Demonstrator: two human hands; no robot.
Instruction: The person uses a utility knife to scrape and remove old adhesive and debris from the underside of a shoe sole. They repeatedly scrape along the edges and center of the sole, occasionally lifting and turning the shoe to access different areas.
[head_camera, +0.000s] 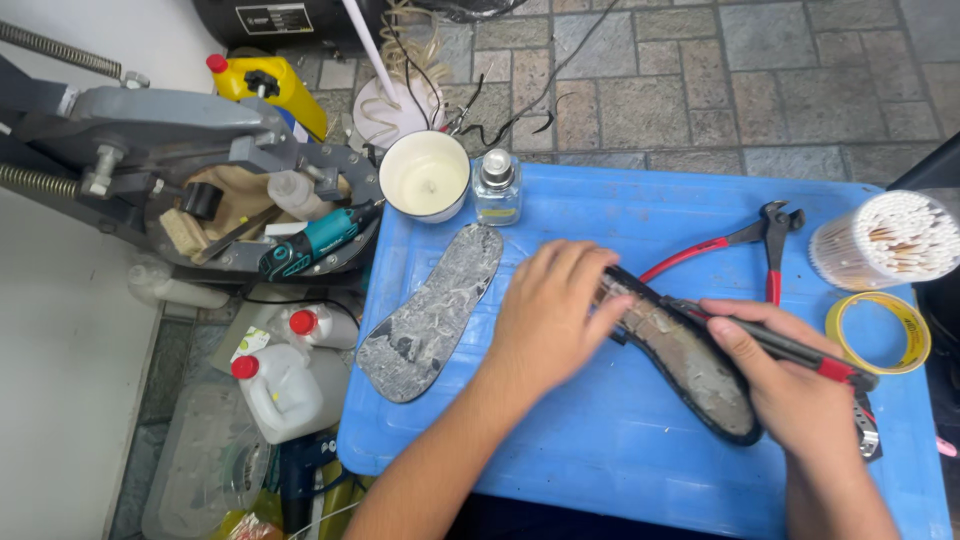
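Left hand flat, fingers spread, palm pressing down; right hand closed in a tight grip, both forearms reaching forward

Left of the hands lies a loose grey insole on the blue surface. Beyond them stand a white cup and a small glass bottle. To the right: red pincers, a tub of cotton swabs, a yellow tape roll.

I see open room along the near edge of the blue table, between my two forearms, and at the far edge right of the bottle. The sole blocks the left side, the cup the far left corner. Pincers, swabs and tape crowd the right edge.
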